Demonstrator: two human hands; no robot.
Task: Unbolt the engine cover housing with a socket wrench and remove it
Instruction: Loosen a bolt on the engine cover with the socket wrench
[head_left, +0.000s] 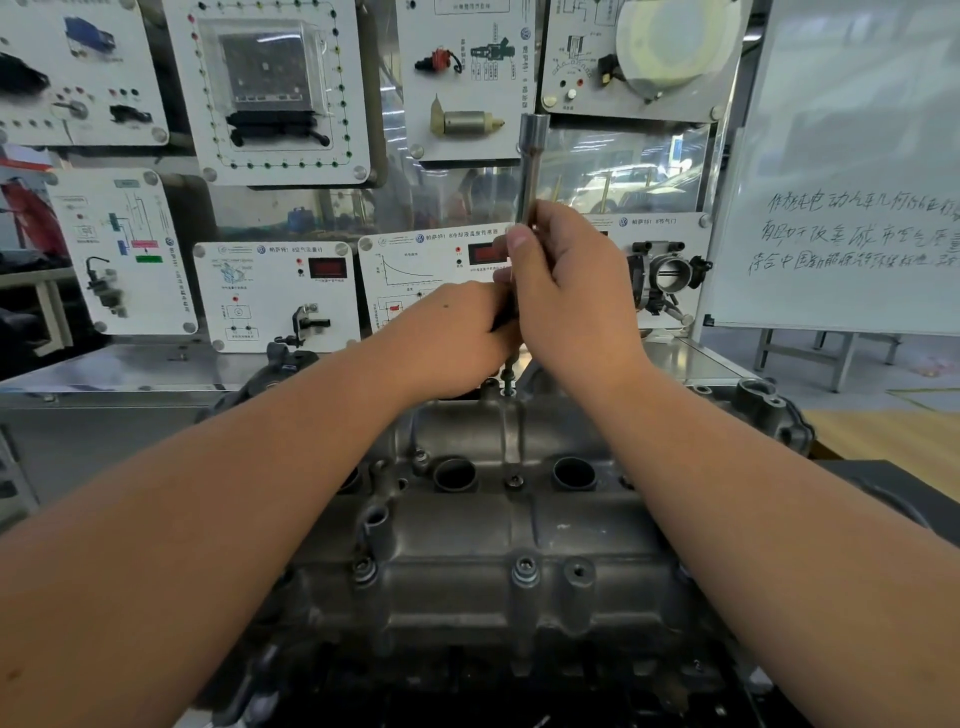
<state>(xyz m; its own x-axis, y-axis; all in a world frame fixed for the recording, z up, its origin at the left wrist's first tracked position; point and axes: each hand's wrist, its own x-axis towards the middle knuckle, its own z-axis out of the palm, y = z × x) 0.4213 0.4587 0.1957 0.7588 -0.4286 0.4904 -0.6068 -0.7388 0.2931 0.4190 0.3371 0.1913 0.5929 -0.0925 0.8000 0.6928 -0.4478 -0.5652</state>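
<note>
The grey metal engine cover housing (467, 530) lies in front of me, with bolts along its near edge and one in its middle. A shiny socket wrench (532, 166) stands upright over a bolt (508, 382) at the housing's far edge. My right hand (566, 291) grips the wrench's shaft, thumb up along it. Lower down, my left hand (457, 332) is curled round the same tool, just above the bolt. The tool's tip is partly hidden by both hands.
Behind the housing stands a wall of white training panels (275, 296) with sensors and a throttle body (667, 275). A whiteboard (852, 171) with handwriting stands at the right. A steel bench top (130, 364) runs behind the engine.
</note>
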